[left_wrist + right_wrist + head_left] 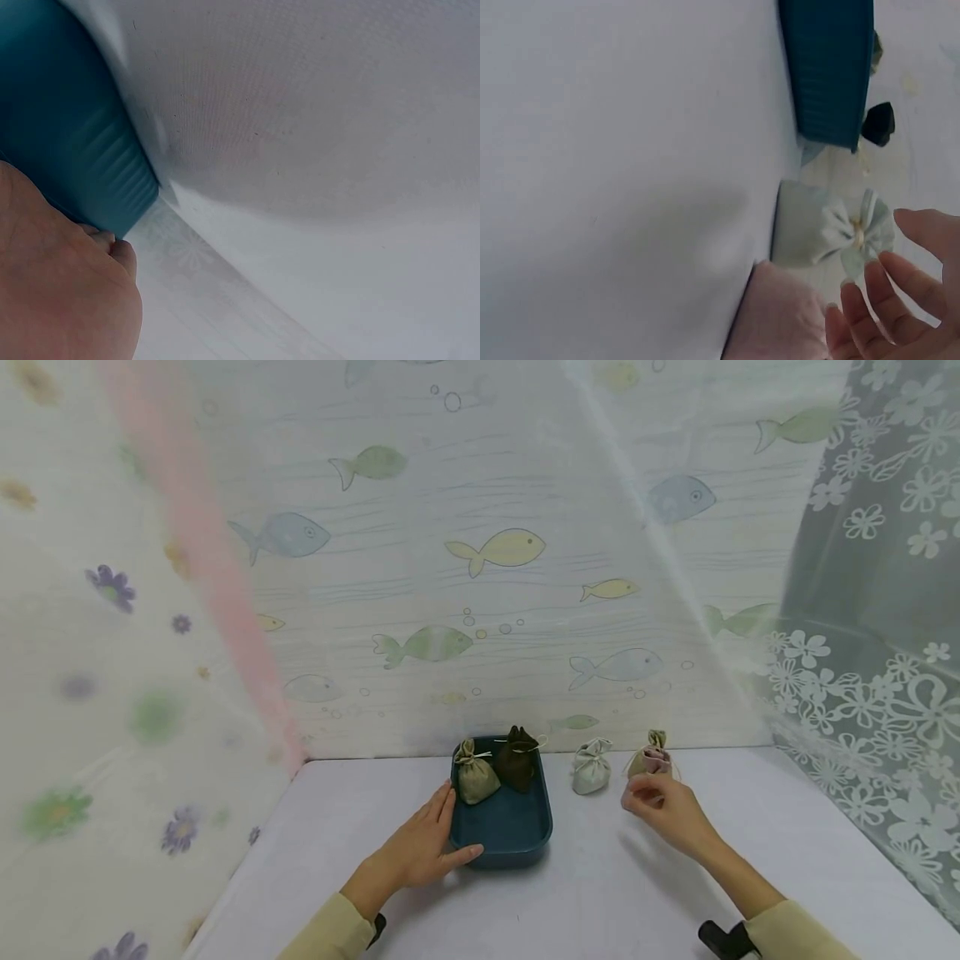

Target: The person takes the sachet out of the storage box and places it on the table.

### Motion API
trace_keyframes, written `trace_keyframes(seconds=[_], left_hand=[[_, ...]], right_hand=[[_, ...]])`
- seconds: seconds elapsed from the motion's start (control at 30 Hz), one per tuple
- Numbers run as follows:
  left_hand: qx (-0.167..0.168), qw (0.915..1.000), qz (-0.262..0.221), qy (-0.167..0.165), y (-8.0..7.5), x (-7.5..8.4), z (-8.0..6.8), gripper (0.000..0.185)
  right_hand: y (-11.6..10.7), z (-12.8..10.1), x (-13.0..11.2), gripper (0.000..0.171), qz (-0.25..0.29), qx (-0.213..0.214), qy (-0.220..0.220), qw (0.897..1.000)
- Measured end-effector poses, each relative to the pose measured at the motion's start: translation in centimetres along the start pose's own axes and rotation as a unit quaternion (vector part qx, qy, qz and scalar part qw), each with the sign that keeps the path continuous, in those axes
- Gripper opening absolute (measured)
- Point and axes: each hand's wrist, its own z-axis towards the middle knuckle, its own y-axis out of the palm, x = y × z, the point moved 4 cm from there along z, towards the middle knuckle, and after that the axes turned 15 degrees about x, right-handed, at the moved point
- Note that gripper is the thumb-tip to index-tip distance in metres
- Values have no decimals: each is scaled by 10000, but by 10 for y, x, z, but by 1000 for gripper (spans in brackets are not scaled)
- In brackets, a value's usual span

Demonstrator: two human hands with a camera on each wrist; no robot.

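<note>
The left hand (pixel 420 853) lies flat on the white table (pixel 600 893), fingers straight along the left wall of the dark blue tray (pixel 517 847) and thumb against the tray's near corner; it holds nothing, and the left wrist view shows only the heel of the palm against the tray's ribbed side. To the right, the right hand (pixel 660 806) reaches forward with its fingers loosely spread at the pink drawstring pouch (pixel 656 762); the fingertips (pixel 855 296) meet the pouch's near side, though whether they actually pinch it is hard to tell, since the right wrist view is blurred there. A green pouch (pixel 639 763) seems to sit just behind the pink one, touching it. Just left of these stands a pale grey pouch (pixel 591 767), apart from the tray. Inside the tray, at its far end, an olive pouch (pixel 476 774) and a dark brown pouch (pixel 517 758) stand side by side, touching. Behind the table hangs a curtain printed with fish (pixel 501 548), and a lace flower curtain (pixel 885 693) closes the right side.
</note>
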Motion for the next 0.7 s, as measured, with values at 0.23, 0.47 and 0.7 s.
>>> trace_keyframes(seconds=[0.23, 0.47, 0.7], left_hand=[[-94, 10000, 26, -9, -2, 2, -1, 111], [-108, 9999, 17, -15, -3, 4, -1, 113], [-47, 10000, 32, 9, -2, 3, -1, 113]], right_hand=[[19, 1, -14, 21, 170, -64, -151, 9997], [42, 3, -27, 20, 275, -243, -300, 9989], [61, 6, -41, 23, 334, -416, -167, 9984]])
